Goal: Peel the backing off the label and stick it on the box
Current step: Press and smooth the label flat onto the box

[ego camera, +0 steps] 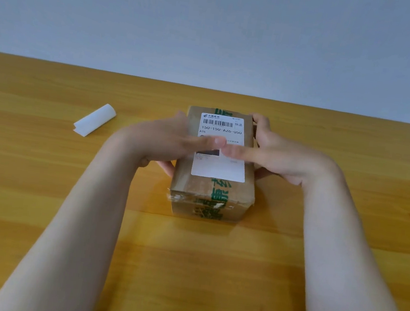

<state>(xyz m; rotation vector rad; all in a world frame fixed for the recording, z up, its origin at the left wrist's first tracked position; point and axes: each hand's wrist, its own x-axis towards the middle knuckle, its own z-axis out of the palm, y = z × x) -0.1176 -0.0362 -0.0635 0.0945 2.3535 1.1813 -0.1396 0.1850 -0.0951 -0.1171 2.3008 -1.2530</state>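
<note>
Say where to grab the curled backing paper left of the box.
My judgement: pinch the backing paper at its raised curled end, the far right one, coming from above. The rest lies flat on the table, giving fingers little edge; both hands are on the box.

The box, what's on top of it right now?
A white label lies on the box, with both hands' fingers pressing across its middle. The print beneath them is covered.

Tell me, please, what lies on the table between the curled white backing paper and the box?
The left hand and its forearm cross that stretch in the head view; otherwise only bare table separates the backing paper from the box.
</note>
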